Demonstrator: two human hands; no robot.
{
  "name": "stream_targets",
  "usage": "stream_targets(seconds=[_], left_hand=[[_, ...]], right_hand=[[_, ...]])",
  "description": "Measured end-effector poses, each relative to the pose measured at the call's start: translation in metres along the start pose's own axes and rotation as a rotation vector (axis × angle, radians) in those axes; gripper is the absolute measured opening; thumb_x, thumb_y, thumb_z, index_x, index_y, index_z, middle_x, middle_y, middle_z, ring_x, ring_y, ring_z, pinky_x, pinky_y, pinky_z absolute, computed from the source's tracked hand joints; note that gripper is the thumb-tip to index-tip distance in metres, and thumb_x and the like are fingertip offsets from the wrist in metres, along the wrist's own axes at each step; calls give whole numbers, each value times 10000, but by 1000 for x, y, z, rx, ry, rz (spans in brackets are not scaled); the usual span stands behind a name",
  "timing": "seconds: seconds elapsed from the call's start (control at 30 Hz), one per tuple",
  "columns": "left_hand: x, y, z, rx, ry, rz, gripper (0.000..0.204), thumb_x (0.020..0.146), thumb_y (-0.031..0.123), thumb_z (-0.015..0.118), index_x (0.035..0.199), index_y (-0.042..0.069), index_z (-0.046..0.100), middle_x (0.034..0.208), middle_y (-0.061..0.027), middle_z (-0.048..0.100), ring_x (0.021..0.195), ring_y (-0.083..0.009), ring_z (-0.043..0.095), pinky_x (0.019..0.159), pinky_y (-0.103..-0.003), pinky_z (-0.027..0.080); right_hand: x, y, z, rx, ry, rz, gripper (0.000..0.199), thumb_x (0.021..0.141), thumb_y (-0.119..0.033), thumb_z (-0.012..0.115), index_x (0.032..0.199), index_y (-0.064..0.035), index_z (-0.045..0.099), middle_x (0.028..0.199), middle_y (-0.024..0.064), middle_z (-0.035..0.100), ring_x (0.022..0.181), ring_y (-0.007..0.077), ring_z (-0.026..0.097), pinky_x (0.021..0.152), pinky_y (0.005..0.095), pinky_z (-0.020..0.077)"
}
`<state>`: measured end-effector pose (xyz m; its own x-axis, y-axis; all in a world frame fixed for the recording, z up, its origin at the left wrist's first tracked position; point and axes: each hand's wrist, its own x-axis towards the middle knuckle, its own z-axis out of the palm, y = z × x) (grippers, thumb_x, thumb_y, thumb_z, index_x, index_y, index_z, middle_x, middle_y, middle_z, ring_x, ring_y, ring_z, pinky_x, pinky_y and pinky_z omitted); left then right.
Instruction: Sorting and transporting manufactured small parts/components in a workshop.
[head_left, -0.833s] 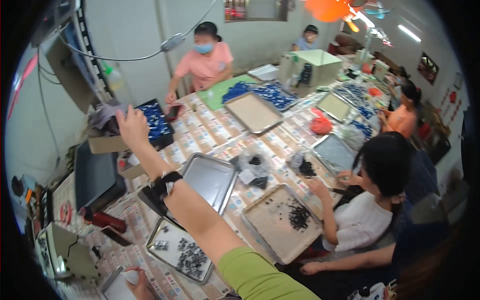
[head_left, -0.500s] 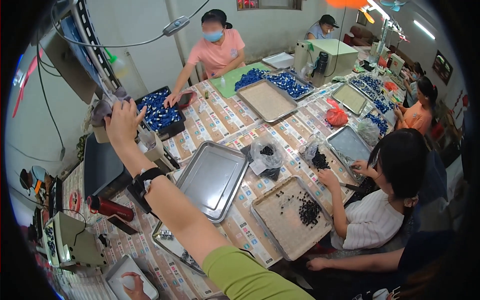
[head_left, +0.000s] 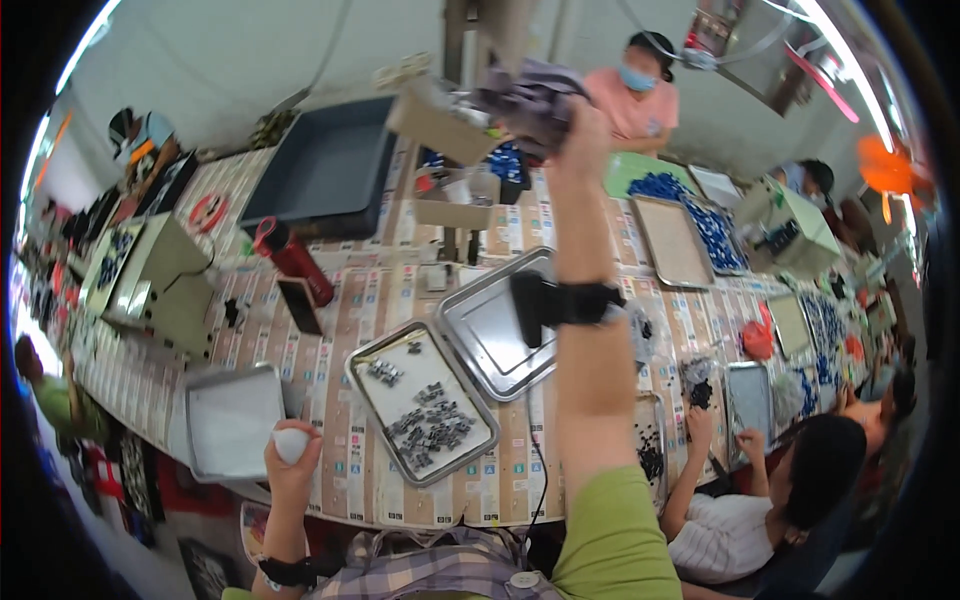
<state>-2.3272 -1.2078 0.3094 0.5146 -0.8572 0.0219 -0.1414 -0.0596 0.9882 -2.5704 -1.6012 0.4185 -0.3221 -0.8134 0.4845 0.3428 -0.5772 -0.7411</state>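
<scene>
My left hand (head_left: 293, 460) is closed around a smooth white rounded object (head_left: 291, 445); most of it is hidden by the fingers. It is beside an empty-looking white-bottomed metal tray (head_left: 232, 378). My right arm stretches far forward and up. At its end my right hand (head_left: 583, 135), blurred by motion, has its fingers closed on a bunched grey-purple cloth (head_left: 530, 103); the fingertips are behind the cloth. Between my arms lies a metal tray (head_left: 480, 447) with small metal parts (head_left: 435, 420), partly overlapping a bare silver tray (head_left: 490, 330).
Beyond the trays stand a red bottle (head_left: 292, 262), a phone (head_left: 299, 306), a dark grey bin (head_left: 320, 170) and a cardboard box (head_left: 455, 207). A pale green machine (head_left: 155, 285) is at left. One co-worker (head_left: 790, 480) sits at right; another (head_left: 635, 100) sits across the table.
The view has swung to the left, so the metal parts and my left hand show more fully. My right hand stays at the cloth, and my left hand still holds the white object.
</scene>
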Motion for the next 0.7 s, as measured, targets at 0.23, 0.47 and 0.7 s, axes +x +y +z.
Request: stream_targets(seconds=[0.23, 0.47, 0.7], left_hand=[[-2, -8, -13, -175, -77, -56, 177, 739, -35, 611, 873, 53, 536, 794, -5, 566, 748, -65, 528, 657, -198, 422], [13, -7, 2, -111, -482, 164, 179, 721, 12, 650, 852, 87, 553, 825, 2, 581, 787, -116, 551, 908, -338, 346], [16, -13, 1, -139, -588, 169, 172, 729, -23, 625, 855, 65, 547, 846, -29, 566, 797, -122, 537, 757, -275, 400]], right_hand=[[-121, -64, -44, 276, -19, 470, 355, 876, -282, 436, 1118, -26, 481, 1067, 85, 553, 986, 194, 542, 880, 338, 429], [-292, -22, -30, 149, -3, 1110, 298, 837, -280, 510, 1024, -49, 514, 957, 74, 571, 882, 188, 564, 799, 318, 463], [-364, -28, 4, -5, -279, 1091, 229, 846, -242, 561, 958, -46, 523, 831, -5, 550, 821, 57, 499, 736, 193, 404]])
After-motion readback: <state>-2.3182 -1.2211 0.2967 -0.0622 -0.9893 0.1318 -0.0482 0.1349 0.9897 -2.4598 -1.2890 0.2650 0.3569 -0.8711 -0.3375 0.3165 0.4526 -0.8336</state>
